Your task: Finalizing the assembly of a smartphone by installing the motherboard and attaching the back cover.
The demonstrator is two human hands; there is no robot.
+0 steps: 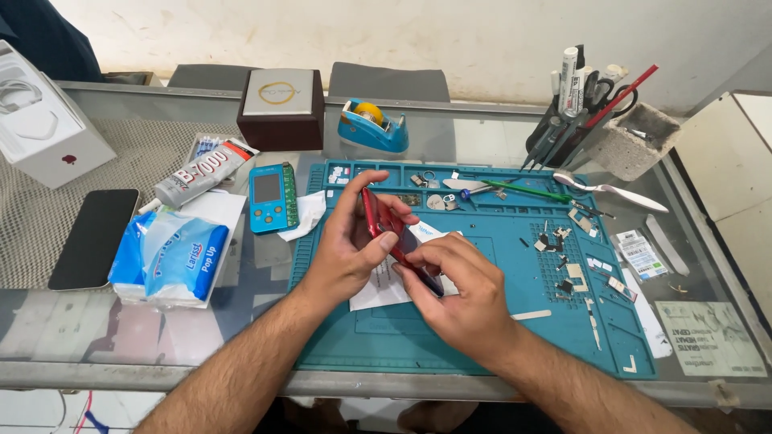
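A red phone (378, 221) is held on edge, tilted, above a teal work mat (498, 321). My left hand (350, 241) grips its upper part, thumb and fingers wrapped round the sides. My right hand (454, 285) holds the lower end, fingertips pressed along its edge. A white paper sheet (378, 289) lies on the mat under the hands. Small metal parts and screws (563, 249) are scattered on the mat's right side.
A tissue pack (173, 257), a black phone (95, 237), a glue tube (201, 173), a small teal device (269, 197), a tape dispenser (371, 124), a brown box (281, 104) and a white box (40, 124) stand left and behind. A tool holder (627, 137) sits back right.
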